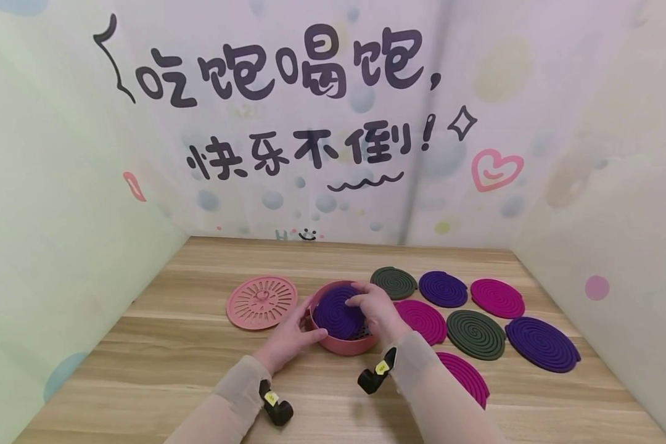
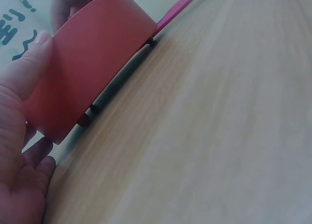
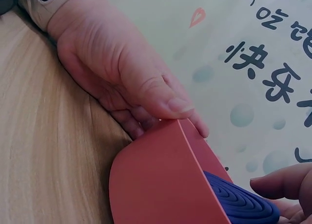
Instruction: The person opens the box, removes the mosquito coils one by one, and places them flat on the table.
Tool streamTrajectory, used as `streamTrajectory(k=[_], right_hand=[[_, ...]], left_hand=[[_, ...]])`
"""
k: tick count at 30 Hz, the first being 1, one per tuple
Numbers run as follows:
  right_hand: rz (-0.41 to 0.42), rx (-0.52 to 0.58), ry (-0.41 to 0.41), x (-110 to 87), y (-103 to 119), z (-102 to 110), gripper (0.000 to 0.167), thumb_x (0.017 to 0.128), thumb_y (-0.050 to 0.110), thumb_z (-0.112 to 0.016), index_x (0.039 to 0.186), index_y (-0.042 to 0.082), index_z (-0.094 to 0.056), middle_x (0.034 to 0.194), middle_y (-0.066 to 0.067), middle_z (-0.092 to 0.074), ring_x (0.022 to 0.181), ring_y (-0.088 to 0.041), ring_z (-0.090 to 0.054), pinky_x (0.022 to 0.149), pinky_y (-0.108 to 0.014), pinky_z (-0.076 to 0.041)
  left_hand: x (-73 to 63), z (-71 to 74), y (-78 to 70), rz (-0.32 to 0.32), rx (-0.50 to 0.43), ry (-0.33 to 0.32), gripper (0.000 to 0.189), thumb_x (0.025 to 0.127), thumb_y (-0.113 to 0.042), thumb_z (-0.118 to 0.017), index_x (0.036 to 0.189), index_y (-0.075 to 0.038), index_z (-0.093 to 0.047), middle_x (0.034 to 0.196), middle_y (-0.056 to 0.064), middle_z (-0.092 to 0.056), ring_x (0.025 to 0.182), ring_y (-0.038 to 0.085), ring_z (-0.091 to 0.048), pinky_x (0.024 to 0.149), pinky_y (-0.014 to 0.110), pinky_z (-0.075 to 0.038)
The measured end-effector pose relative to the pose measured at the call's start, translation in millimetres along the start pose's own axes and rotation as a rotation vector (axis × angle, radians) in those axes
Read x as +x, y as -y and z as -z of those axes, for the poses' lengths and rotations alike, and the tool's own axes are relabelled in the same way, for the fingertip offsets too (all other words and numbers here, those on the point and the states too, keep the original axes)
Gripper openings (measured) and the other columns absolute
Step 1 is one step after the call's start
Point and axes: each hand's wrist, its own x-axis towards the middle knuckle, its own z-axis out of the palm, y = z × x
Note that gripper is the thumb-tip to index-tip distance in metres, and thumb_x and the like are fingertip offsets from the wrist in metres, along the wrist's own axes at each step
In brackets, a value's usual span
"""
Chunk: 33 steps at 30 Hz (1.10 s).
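Note:
A round pink box (image 1: pixel 346 347) stands on the table, with dark perforations showing at its bottom. My left hand (image 1: pixel 290 338) grips its left side; in the right wrist view the thumb (image 3: pixel 168 102) lies at the rim and the other fingers go round the wall. Tilted inside the box is a purple spiral coaster (image 1: pixel 334 313). My right hand (image 1: pixel 378 310) pinches this coaster by its right edge, thumb on top, the fingers beneath partly hidden. In the right wrist view the coaster (image 3: pixel 239 199) pokes slightly above the box rim.
A pink slotted lid (image 1: pixel 244 311) with a small knob lies left of the box. Several spiral coasters lie flat on the right, among them a green one (image 1: pixel 475 333), a purple one (image 1: pixel 541 343) and a magenta one (image 1: pixel 466 377) partly under my right forearm. Walls close off the back and sides.

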Motion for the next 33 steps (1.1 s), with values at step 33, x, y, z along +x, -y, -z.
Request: streamTrajectory(k=[33], right_hand=[[0.034, 0.250, -0.026, -0.2, 6.1, 17.3, 0.055, 0.085, -0.013, -0.053, 0.137, -0.001, -0.043, 0.133, -0.018, -0.048, 0.110, -0.027, -0.053, 0.084, -0.034, -0.051]], left_hand=[[-10.0, -0.8, -21.6, -0.010, 0.004, -0.007, 0.081, 0.085, -0.019, -0.074, 0.152, -0.021, -0.029, 0.150, 0.011, -0.036, 0.137, 0.030, -0.035, 0.113, 0.048, -0.025]])
